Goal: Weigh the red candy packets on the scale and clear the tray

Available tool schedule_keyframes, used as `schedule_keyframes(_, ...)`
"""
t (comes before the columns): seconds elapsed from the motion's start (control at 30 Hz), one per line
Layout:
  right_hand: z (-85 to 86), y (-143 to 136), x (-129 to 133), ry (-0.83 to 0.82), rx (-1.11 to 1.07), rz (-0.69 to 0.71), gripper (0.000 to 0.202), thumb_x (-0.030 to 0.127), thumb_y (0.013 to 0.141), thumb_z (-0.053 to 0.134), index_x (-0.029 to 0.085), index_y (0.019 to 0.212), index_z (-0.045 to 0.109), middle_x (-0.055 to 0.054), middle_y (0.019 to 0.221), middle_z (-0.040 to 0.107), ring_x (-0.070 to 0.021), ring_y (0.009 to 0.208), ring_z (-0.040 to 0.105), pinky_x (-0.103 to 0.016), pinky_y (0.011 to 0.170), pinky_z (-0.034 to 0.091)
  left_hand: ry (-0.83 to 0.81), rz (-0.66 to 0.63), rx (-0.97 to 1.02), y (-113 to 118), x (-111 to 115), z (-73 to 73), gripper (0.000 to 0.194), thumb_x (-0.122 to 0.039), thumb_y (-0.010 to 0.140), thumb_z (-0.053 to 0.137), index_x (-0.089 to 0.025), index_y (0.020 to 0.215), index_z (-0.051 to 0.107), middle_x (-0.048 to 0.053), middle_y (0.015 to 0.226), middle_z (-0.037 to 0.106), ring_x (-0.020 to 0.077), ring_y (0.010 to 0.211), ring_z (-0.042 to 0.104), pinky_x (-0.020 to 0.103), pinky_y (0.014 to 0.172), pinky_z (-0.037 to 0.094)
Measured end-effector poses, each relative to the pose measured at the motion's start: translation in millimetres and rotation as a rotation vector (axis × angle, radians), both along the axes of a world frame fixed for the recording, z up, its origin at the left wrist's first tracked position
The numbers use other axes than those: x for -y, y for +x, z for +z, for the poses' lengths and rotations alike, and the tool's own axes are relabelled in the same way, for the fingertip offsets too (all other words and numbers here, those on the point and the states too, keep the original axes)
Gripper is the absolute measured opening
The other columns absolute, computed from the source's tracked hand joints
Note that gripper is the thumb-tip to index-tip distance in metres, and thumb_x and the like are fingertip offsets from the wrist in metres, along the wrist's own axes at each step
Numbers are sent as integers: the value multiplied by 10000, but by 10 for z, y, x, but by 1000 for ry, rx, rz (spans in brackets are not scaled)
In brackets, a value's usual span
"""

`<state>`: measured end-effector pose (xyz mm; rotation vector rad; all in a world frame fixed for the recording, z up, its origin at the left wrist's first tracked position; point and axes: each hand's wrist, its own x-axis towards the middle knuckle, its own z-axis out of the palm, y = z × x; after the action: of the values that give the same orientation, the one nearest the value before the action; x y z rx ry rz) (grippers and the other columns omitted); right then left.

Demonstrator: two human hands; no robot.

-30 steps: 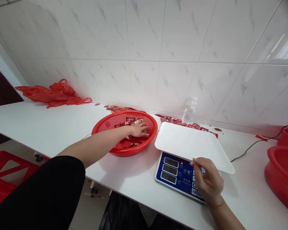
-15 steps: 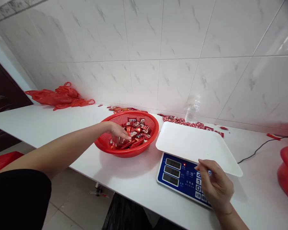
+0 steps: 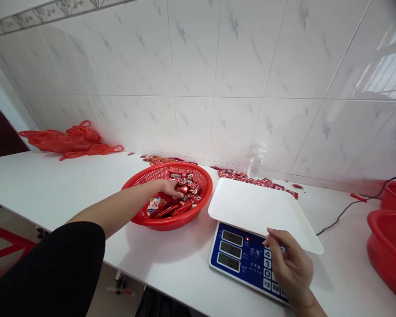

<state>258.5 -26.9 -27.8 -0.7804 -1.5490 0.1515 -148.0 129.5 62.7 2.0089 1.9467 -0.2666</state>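
A red plastic basket (image 3: pixel 166 223) with perforated sides stands on the white table. Small red packets (image 3: pixel 185 190) lie heaped in it, with a larger colourful red packet (image 3: pixel 156 203) at the near left. My left hand (image 3: pixel 171 188) reaches in over the left rim, its visible fingers apart and touching the packets; some fingertips are hidden among them. Over the keypad of a blue and white digital scale (image 3: pixel 232 273) hovers my right hand (image 3: pixel 292 259), curled, thumb and forefinger together, nothing visible in it. The scale's white tray (image 3: pixel 260 204) bears nothing.
Red packets (image 3: pixel 247 177) line the tiled wall, near a clear plastic bottle (image 3: pixel 258 164). Red plastic bags (image 3: pixel 69 141) lie at the far left. On the right are red baskets (image 3: pixel 387 246) and a black cord (image 3: pixel 346 208).
My left hand has shifted deeper toward the back of the heap, uncovering the larger colourful packet. The right hand stays over the keypad. The camera view has tilted up a little.
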Motion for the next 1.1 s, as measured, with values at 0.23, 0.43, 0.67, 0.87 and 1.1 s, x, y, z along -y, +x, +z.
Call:
schedule_keyframes(0.23,34,2,29,14,-3,16,232,105,858,560,215,1049,631,-8,733,627,-149,651,607,-298,594,507,-187,-72,41,73,87,235,782,-730,543,674,-207,1124,654,142,1160,666,344,1040,610,404,851,489)
schedule_keyframes(0.43,36,-6,23,12,-12,15,243,93,850,567,216,1048,634,1,731,627,-142,645,608,-286,585,496,-109,-54,28,150,137,49,1138,-713,556,674,-193,1481,263,193,1504,333,376,1320,390,424,1004,392)
schedule_keyframes(0.67,36,-29,4,-1,-8,20,218,110,859,557,215,1032,637,9,704,618,-133,622,601,-276,574,493,-1,-79,38,242,228,-113,945,-572,549,740,-208,1371,449,152,1386,506,347,1203,516,384,961,426)
schedule_keyframes(0.87,25,-25,7,-30,-5,0,176,153,866,564,218,1007,646,17,683,611,-119,582,592,-259,550,489,80,-131,113,206,279,55,549,-445,602,725,-223,1095,632,71,1147,662,278,985,622,319,811,480)
schedule_keyframes(1.1,84,-58,10,-18,-8,-11,144,180,884,541,204,980,646,17,643,599,-119,552,579,-256,530,481,227,-107,174,200,138,385,421,-372,661,656,-211,1048,612,44,1012,675,237,902,618,290,754,468)
